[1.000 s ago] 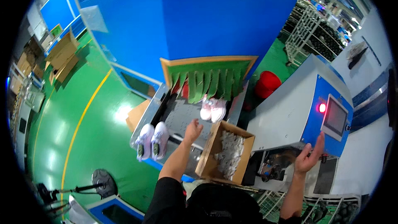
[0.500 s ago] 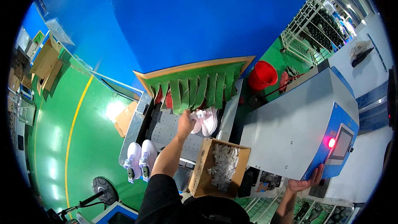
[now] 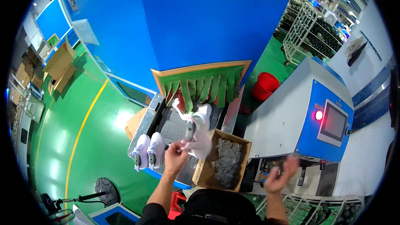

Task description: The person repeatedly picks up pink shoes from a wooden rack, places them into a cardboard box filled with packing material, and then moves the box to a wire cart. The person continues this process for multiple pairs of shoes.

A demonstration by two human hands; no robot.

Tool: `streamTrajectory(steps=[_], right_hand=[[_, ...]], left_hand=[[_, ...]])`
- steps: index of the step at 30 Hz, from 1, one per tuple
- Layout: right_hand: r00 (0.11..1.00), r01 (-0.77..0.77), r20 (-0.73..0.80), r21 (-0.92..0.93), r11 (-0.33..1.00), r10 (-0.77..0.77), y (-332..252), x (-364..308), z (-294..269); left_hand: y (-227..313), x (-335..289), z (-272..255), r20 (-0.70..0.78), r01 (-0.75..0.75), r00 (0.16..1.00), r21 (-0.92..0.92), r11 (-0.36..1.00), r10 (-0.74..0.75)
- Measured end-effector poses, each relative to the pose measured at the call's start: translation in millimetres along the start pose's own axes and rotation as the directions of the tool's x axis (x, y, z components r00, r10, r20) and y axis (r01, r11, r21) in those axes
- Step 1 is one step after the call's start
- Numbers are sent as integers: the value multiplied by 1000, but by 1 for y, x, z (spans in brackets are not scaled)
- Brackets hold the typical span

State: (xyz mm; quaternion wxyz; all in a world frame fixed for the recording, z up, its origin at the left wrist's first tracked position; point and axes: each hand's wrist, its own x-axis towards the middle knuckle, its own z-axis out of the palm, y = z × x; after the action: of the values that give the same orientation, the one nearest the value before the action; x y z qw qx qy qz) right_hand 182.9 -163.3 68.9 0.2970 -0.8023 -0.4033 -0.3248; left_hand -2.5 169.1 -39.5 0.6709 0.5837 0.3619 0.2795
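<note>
Between the thumb and fingers of my left hand (image 3: 176, 158) is a pale pink-and-white sneaker (image 3: 199, 139), smeared by motion and lifted over a perforated metal belt. Behind it, another pale shoe (image 3: 204, 109) shows in part near the green hanging flaps (image 3: 200, 91); the lifted sneaker overlaps it. My right hand (image 3: 281, 176) is blurred, its fingers apart and holding nothing, just below the grey-and-blue machine (image 3: 283, 129). A pair of white sneakers with lilac laces (image 3: 156, 150) stands at the belt's left side. The cardboard box (image 3: 200, 175) nearest my body holds many crumpled whitish pieces (image 3: 227, 162).
A tall blue housing (image 3: 200, 25) rises behind the flaps. The machine carries a screen (image 3: 333, 123) and a lit red button (image 3: 318, 115). A red bucket (image 3: 265, 86) stands on the green floor. Wire racks (image 3: 300, 33) are farther right; a round black pedestal (image 3: 107, 191) is lower left.
My left hand has pulled a sneaker back from the flaps toward me and raised it. My right hand has left the machine's lower corner and moved left. The view has shifted.
</note>
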Motion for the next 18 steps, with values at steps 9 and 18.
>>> streamTrajectory(steps=[9, 18], right_hand=[[433, -867, 899, 435, -243, 64, -5, -28, -25], [459, -800, 845, 527, -288, 273, 42, -140, -109]], left_hand=[[64, -131, 104, 523, 637, 709, -187, 748, -473], [0, -184, 210, 644, 451, 665, 57, 891, -378]])
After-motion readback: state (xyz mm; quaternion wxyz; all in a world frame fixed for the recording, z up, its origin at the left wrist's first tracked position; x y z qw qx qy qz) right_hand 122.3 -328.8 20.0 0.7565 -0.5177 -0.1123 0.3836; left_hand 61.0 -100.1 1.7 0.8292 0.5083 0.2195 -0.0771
